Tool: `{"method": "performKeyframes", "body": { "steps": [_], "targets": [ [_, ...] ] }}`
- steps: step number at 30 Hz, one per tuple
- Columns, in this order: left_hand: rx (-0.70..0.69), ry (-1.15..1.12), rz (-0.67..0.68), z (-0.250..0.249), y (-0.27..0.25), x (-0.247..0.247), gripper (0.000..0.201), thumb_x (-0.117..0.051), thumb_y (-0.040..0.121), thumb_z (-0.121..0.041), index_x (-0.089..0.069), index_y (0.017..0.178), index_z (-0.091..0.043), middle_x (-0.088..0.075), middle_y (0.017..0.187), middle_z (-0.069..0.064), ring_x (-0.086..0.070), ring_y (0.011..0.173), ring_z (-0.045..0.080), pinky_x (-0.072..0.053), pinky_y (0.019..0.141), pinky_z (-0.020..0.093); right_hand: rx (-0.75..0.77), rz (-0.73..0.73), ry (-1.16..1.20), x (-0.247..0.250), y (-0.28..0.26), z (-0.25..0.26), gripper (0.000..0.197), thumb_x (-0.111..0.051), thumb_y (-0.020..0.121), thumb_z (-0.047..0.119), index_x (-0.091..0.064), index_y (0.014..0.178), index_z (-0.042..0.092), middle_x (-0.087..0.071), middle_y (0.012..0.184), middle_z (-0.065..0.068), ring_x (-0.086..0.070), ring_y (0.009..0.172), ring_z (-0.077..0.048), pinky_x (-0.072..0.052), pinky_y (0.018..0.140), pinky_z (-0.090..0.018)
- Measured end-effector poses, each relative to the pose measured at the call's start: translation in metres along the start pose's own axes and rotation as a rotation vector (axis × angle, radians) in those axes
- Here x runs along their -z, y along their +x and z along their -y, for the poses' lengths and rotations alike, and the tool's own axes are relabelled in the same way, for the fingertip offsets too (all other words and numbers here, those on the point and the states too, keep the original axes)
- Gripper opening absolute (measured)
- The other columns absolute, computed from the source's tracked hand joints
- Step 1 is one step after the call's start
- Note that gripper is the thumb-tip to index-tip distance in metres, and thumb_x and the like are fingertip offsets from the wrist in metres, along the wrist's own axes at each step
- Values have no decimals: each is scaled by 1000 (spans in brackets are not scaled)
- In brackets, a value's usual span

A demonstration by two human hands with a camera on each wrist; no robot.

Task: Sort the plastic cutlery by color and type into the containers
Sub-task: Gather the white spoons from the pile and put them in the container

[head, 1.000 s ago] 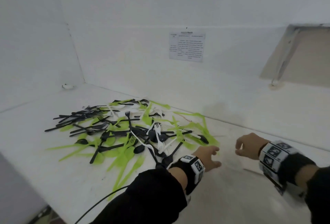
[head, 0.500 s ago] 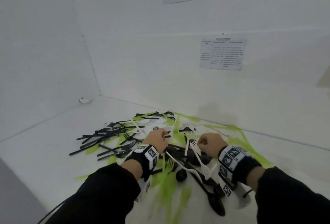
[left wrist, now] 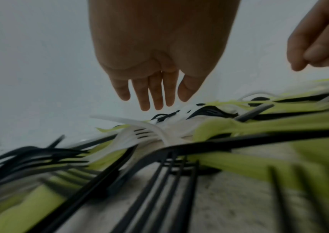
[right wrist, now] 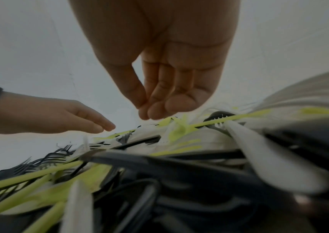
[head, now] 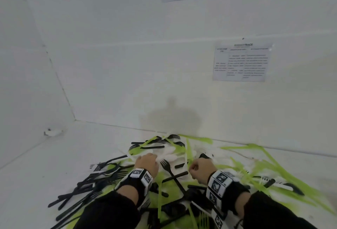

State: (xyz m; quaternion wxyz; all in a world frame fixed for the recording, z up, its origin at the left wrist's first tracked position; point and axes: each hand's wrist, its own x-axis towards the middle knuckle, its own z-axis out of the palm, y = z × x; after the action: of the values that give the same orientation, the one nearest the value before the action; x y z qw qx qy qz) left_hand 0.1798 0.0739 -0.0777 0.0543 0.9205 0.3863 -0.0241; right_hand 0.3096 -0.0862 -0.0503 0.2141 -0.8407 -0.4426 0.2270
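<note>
The white desk [head: 36, 170] carried one tangled heap of cutlery [head: 175, 177] set against the back wall [head: 127, 64]; no containers appeared in any view. Within the heap, lime-green pieces [head: 264, 163] fanned toward the right of its centre, black forks and knives [head: 87, 188] lay bundled to the left, and white pieces [head: 169, 153] sat on the wall side of the centre. A single black fork [head: 166, 165] lay at the centre of the heap, between the two hands.

The left hand [head: 146, 164] hovered over the white pieces with fingers [left wrist: 153, 93] straight and relaxed, holding nothing. The right hand [head: 199, 169] hovered just right of the centre with thumb and fingertips [right wrist: 155, 110] drawn together in a narrow pinch; nothing showed between them.

Likely hazards, judged from this layout:
- Tines and handles interlocked, so lifting one piece could have dragged neighbours of another colour along.
- The white pieces barely stood out against the white desk, so some could have been missed.
- Green pieces reached far from the heap's centre, where a sweeping sleeve [head: 273, 210] could have scattered them.
- Thin plastic tines could have snapped under a forced pull.
- With no containers in sight, a carried piece risked being dropped in transit.
</note>
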Motion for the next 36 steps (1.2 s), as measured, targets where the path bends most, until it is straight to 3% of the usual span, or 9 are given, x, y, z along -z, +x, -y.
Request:
{"method": "performKeyframes", "body": {
  "steps": [4, 8, 12, 17, 23, 25, 29, 31, 36],
  "targets": [
    [-44, 40, 52, -1, 34, -8, 45, -28, 100, -19, -28, 146, -16, -31, 152, 3, -30, 139, 18, -18, 115, 36, -45, -16, 28, 3, 22, -3, 31, -48, 91, 16, -47, 61, 26, -62, 88, -2, -41, 54, -2, -39, 54, -12],
    [-44, 88, 143, 0, 52, -15, 39, -32, 99, -16, -42, 136, -14, -43, 141, 10, -42, 129, 27, -35, 107, 39, -68, -11, -20, 3, 39, -1, 13, -49, 91, 17, -61, 87, 15, -68, 99, -10, -50, 75, -14, -50, 81, -28],
    [-64, 31, 146, 0, 57, -17, 30, -37, 98, -20, -57, 116, -7, -53, 124, 14, -52, 115, 31, -43, 96, 40, -85, -8, -40, -4, 53, -1, 25, -48, 91, 16, -68, 101, 4, -69, 106, -12, -51, 79, -15, -49, 87, -30],
    [-67, -49, 81, 2, 50, -19, 33, -35, 100, -24, -57, 108, -2, -57, 119, 17, -54, 110, 32, -44, 93, 40, -81, 6, -63, -14, 66, 5, 23, -50, 89, 21, -69, 94, 11, -71, 103, -10, -63, 84, -24, -54, 85, -33],
    [26, -294, -124, 0, 38, -8, 33, -33, 100, -13, -44, 128, -1, -47, 130, 16, -47, 118, 32, -40, 97, 37, -71, 14, -92, -18, 73, 13, 26, -50, 89, 16, -63, 110, 9, -62, 116, -11, -57, 109, -26, -46, 88, -27],
    [62, -450, -175, -2, 34, -3, 25, -33, 99, -13, -49, 114, 0, -52, 116, 19, -51, 106, 34, -40, 85, 36, -14, 44, -88, -20, 76, 15, 34, -52, 88, 14, -54, 122, 12, -55, 124, -12, -53, 113, -26, -42, 90, -27],
    [65, -605, -146, -7, 27, -3, 28, -40, 96, -16, -35, 68, -13, -44, 69, 5, -43, 73, 25, -28, 63, 31, 19, 63, 172, -25, 80, 30, 33, -39, 96, 20, -48, 128, 12, -59, 121, -12, -59, 81, -23, -47, 65, -26],
    [28, -623, -85, -12, 22, -1, 33, -39, 97, -17, -33, 64, -15, -45, 71, 7, -42, 73, 23, -26, 63, 30, -50, 61, 365, -25, 83, 36, 27, -37, 98, 28, -51, 111, 10, -64, 106, -10, -55, 61, -16, -48, 57, -26],
    [-6, -689, -68, -19, 12, 3, 33, -39, 98, -16, -43, 64, -13, -48, 72, 4, -45, 75, 23, -25, 61, 29, -126, 74, 684, -22, 86, 36, 18, -52, 94, 19, -50, 80, 7, -59, 71, -4, -55, 52, -14, -49, 52, -24]
  ]
}}
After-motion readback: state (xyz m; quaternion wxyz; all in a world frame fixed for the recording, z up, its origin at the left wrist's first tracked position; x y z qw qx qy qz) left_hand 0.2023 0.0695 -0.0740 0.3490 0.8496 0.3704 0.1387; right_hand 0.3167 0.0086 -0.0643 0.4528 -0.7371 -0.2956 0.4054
